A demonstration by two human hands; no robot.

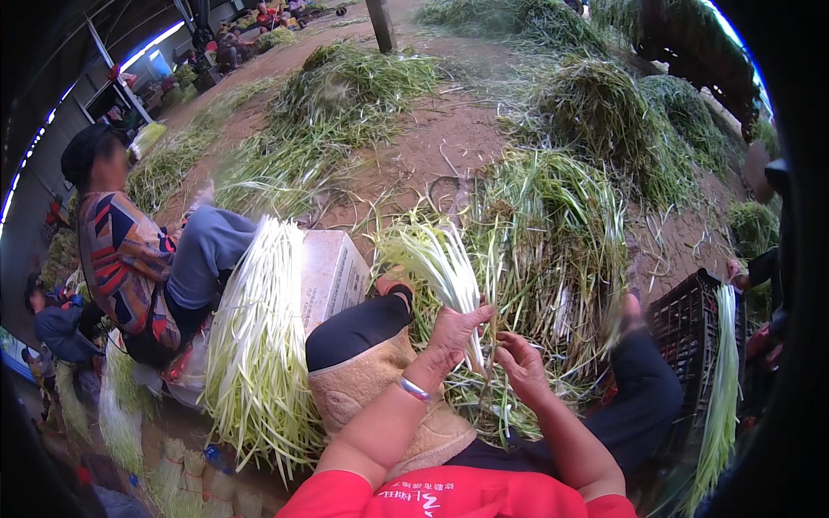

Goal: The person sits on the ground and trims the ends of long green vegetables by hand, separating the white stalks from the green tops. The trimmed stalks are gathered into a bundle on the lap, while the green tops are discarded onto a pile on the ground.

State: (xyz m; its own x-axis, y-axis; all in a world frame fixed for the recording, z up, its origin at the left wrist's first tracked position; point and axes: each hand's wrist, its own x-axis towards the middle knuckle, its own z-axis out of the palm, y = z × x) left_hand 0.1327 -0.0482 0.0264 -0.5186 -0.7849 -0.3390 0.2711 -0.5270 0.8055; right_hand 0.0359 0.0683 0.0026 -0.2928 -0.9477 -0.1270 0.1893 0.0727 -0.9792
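My left hand grips a bunch of pale blanched chives above my lap, its leafy tips pointing away from me. Close beside it, the thumb and fingertips of my right hand pinch a thin, brownish withered stalk. A towel-like tan cloth covers my bent left leg. To the left, a large heap of white-and-yellow chives hangs over the near side of a printed carton. Between my feet spreads a pile of untrimmed green chives with dirty, straw-coloured stems.
A person in a patterned top sits at the left. On the right stands a black plastic crate with long chives draped over it. Piles of green leaves lie on the earthen floor, near a post.
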